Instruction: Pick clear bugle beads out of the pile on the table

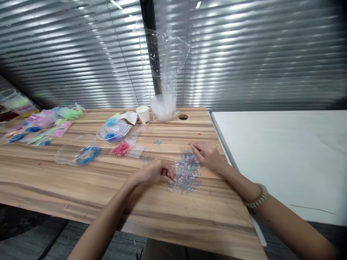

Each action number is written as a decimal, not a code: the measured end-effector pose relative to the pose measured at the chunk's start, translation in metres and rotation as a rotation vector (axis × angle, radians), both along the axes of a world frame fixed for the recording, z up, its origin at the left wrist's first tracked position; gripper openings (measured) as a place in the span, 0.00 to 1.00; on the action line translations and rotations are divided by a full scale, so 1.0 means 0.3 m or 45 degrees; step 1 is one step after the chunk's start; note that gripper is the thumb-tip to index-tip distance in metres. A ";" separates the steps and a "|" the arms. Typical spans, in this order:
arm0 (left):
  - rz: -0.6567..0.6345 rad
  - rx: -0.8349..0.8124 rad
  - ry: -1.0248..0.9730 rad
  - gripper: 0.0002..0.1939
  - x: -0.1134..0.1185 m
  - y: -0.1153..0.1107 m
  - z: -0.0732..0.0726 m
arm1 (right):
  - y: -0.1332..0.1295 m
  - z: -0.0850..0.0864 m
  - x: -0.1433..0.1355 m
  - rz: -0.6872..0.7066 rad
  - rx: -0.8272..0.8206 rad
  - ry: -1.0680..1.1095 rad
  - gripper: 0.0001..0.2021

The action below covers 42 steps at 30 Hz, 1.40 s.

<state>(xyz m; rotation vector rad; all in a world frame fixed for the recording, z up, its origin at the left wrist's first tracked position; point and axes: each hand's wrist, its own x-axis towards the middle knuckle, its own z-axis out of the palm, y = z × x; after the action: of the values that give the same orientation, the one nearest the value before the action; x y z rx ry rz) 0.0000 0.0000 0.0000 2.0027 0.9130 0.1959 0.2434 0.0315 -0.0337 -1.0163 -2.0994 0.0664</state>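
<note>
A spread pile of small, shiny tube beads, clear, bluish and pinkish, lies on the wooden table. At its left edge rests my left hand, fingers curled in and thumb against the beads' margin; whatever it may hold is hidden. My right hand is at the pile's upper right, with thumb and forefinger brought together in a pinch. Anything between those fingertips is too small to name. A few loose beads lie farther back.
Left of the hands are a bag of red beads, a clear container with blue material, and several colourful bags. Behind stand a paper cup and a plastic-wrapped white tub. A white board adjoins on the right.
</note>
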 end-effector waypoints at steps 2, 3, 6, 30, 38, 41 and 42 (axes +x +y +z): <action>-0.004 0.013 -0.013 0.05 -0.003 0.004 0.001 | 0.001 -0.004 0.001 -0.005 -0.002 -0.012 0.16; -0.011 0.018 -0.020 0.05 -0.006 0.007 0.003 | 0.002 -0.004 0.001 -0.003 0.006 -0.025 0.16; -0.024 0.044 -0.024 0.04 -0.014 0.013 0.017 | 0.003 -0.001 0.004 0.007 0.043 -0.063 0.17; -0.110 0.154 0.041 0.04 -0.004 -0.016 0.042 | 0.018 -0.015 0.006 0.025 0.257 0.041 0.11; -0.123 0.194 0.067 0.08 0.012 -0.019 0.071 | 0.015 -0.006 0.011 0.000 0.201 0.026 0.13; -0.117 0.229 0.071 0.10 0.010 -0.015 0.073 | 0.015 -0.010 0.013 -0.005 0.185 0.022 0.13; -0.107 0.234 0.074 0.11 0.008 -0.015 0.074 | 0.015 -0.011 0.013 -0.007 0.179 0.022 0.13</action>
<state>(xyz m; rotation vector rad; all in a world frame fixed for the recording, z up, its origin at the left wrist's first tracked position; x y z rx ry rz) 0.0025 -0.0045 0.0221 2.2223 0.8716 0.1805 0.2472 0.0361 -0.0369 -0.9337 -2.0543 -0.0740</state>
